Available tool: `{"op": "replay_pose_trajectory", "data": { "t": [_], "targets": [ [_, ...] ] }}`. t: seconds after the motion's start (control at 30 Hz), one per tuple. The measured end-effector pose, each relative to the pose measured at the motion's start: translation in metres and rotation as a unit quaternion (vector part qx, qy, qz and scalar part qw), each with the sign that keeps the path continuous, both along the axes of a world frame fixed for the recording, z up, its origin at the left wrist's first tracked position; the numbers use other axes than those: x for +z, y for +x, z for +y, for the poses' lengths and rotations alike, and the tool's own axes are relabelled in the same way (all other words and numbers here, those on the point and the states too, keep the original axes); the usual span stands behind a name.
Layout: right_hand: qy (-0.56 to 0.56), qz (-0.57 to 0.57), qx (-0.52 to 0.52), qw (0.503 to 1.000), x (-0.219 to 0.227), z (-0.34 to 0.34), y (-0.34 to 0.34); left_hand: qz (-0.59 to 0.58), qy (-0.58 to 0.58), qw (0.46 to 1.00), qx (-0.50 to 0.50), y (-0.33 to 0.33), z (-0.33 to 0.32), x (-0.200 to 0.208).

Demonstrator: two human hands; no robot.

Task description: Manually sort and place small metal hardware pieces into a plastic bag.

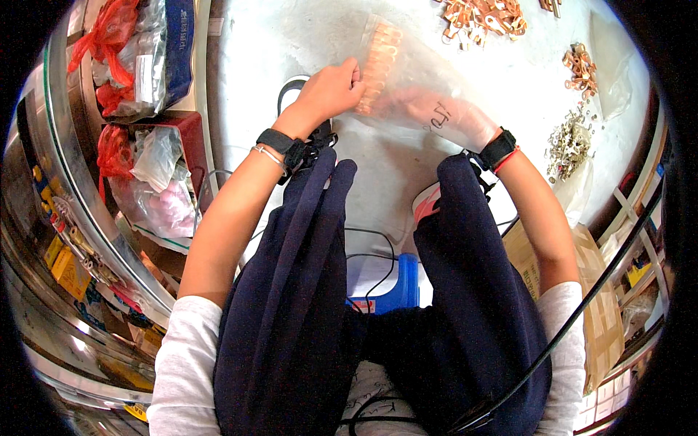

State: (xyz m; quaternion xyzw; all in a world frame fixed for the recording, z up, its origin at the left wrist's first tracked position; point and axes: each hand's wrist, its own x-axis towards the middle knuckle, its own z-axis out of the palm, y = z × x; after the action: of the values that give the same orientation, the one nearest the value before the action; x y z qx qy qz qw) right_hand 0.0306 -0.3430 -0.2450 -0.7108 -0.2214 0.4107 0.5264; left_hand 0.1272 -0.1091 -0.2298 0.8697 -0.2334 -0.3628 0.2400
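Note:
A clear plastic bag (pixel 429 62) is held over the pale floor, with dark handwriting on it. Along its left end stands a row of copper cable lugs (pixel 379 65). My left hand (pixel 327 91) is closed at this end, its curled fingers pinching the bag's edge beside the lugs. My right hand (pixel 436 112) shows hazily through the plastic and looks to be inside the bag, pointing toward the lugs. Its fingers are too blurred by the plastic to make out. Black straps circle both wrists.
A heap of copper lugs (pixel 483 22) lies at the far right, with a smaller pile (pixel 582 71) beyond it. Small metal parts (pixel 569 145) lie nearer. Boxes of bagged goods (pixel 156 174) stand left; a cardboard box (pixel 596 312) is at right. A black cable (pixel 582 305) crosses the right side.

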Motion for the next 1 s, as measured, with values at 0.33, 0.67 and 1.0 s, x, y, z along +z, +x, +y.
{"op": "replay_pose_trajectory", "data": {
  "t": [0.33,0.67,1.0],
  "targets": [
    [0.066,0.103,-0.121,0.985,0.015,-0.006,-0.003,-0.001,0.005,1.0,-0.002,-0.001,0.0,-0.001],
    [-0.028,-0.088,-0.258,0.962,0.004,-0.019,0.0,0.006,0.002,1.0,-0.002,0.0,0.002,-0.001],
    [-0.093,-0.161,-0.174,0.967,0.009,-0.01,-0.023,-0.006,0.002,1.0,-0.004,-0.001,0.001,-0.003]
  ]
}}
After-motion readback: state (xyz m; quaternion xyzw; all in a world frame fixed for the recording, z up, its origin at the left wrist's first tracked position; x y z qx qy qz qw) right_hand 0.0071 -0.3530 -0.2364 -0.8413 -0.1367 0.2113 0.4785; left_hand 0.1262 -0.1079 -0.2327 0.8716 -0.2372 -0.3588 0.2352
